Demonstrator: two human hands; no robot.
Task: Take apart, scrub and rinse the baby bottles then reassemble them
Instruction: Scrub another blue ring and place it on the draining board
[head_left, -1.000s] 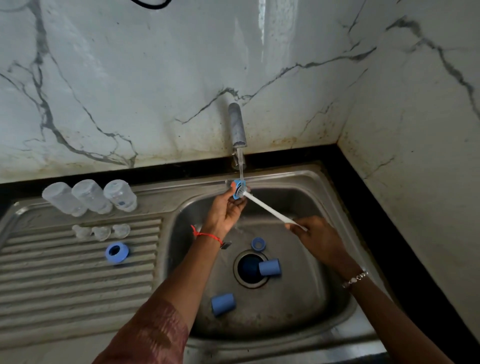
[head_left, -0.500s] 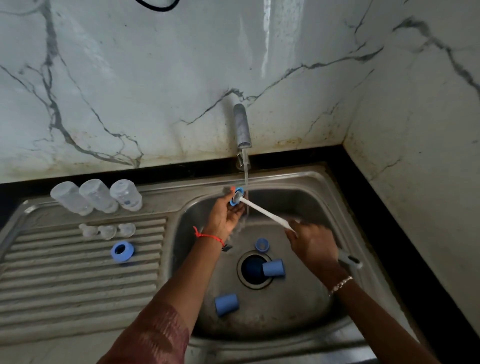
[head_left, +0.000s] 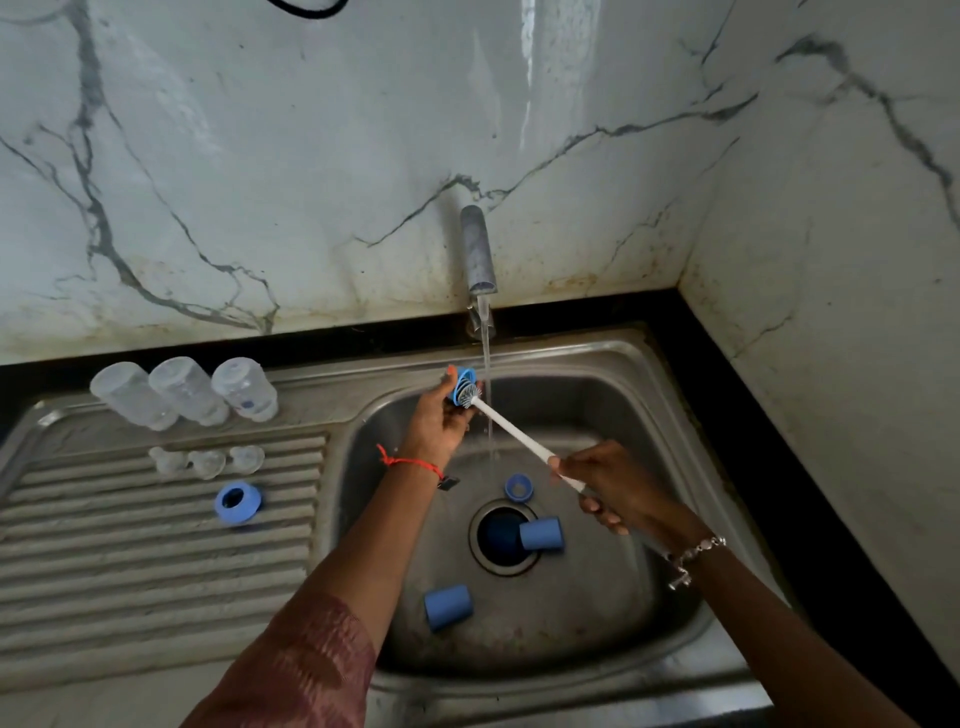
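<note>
My left hand (head_left: 437, 422) holds a blue bottle ring (head_left: 460, 385) just left of the running water stream (head_left: 487, 374). My right hand (head_left: 613, 483) grips the white handle of a bottle brush (head_left: 511, 428), whose bristle head sits inside the ring. Three clear bottle bodies (head_left: 184, 391) stand upside down at the back of the drainboard, with three clear teats (head_left: 208, 461) in front of them and another blue ring (head_left: 237, 502) nearer to me. In the basin lie a blue ring (head_left: 518, 487) and two blue caps (head_left: 541, 534) (head_left: 448, 606).
The steel sink basin (head_left: 613, 395) has an open drain hole (head_left: 500, 536) at its middle. A tap (head_left: 478, 249) on the marble wall runs water into it. The ribbed drainboard (head_left: 130, 571) lies to the left; a black counter edge (head_left: 779, 415) borders the right.
The brush head has stayed in the ring while both hands shifted slightly left of the water stream. My right hand slid a little along the handle.
</note>
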